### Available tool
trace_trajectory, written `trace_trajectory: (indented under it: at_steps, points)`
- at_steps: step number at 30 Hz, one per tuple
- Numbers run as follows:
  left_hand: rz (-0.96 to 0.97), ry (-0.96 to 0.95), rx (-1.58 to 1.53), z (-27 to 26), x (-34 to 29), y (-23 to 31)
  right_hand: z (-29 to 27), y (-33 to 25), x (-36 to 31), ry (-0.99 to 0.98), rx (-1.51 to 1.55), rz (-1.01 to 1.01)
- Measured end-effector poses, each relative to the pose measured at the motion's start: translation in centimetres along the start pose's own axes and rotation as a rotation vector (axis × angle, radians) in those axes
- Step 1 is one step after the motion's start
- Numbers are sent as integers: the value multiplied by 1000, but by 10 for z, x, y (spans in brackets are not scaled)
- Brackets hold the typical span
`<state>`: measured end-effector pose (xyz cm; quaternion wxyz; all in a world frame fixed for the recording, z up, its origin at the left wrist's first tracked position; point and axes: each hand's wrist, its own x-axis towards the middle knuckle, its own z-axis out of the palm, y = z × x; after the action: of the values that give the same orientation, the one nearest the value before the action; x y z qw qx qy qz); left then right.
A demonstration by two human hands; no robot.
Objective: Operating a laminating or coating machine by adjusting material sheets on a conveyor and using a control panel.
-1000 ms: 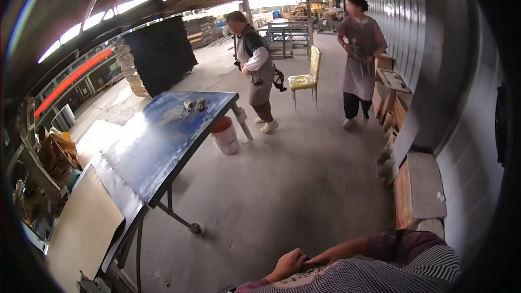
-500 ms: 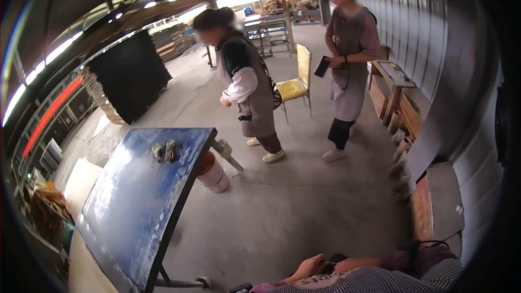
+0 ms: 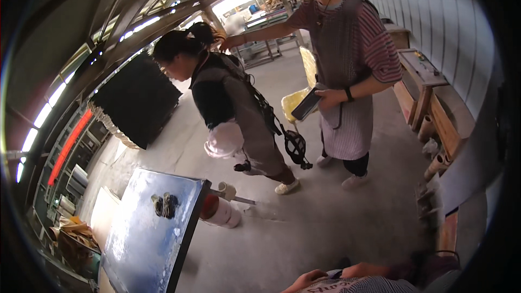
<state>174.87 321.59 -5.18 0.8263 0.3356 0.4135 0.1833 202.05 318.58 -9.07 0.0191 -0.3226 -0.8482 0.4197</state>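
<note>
At the lower edge my left hand (image 3: 305, 280) and my right hand (image 3: 362, 270) are close together in front of my checked clothing. The fingers of both look curled in, around a small dark thing between them that I cannot make out. Much of each hand is cut off or hidden. Out of reach to the left stands a blue-topped table (image 3: 135, 241) with worn white patches. A pair of dirty work gloves (image 3: 165, 205) lies on it.
One person (image 3: 233, 103) leans forward with black straps hanging behind. Another (image 3: 347, 65) stands behind, holding a dark phone (image 3: 307, 103) and touching the first one's hair. A bucket (image 3: 221, 212), a yellow chair (image 3: 296, 100), a black-sided stack (image 3: 135, 97) and wooden shelving (image 3: 448, 130) stand around.
The view has shifted, and my hands appear lower. The standing person has come forward and stretched an arm to the other's head. The leaning person has turned and bent further.
</note>
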Motion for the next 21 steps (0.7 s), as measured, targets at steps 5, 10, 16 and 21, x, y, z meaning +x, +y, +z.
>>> trace_trajectory:
  at_steps: [5, 10, 16, 21]
  points:
    - [91, 191, 409, -32, 31, 35, 1, 102, -26, 156, -89, 12]
    - [-123, 183, 564, -38, 88, 87, -31, 177, -12, 381, -327, 303]
    - [215, -83, 746, -70, 170, 115, -101, 293, -64, -254, 930, 987]
    - [-77, 66, 728, -77, 182, 149, -237, 275, -74, -94, 916, 860]
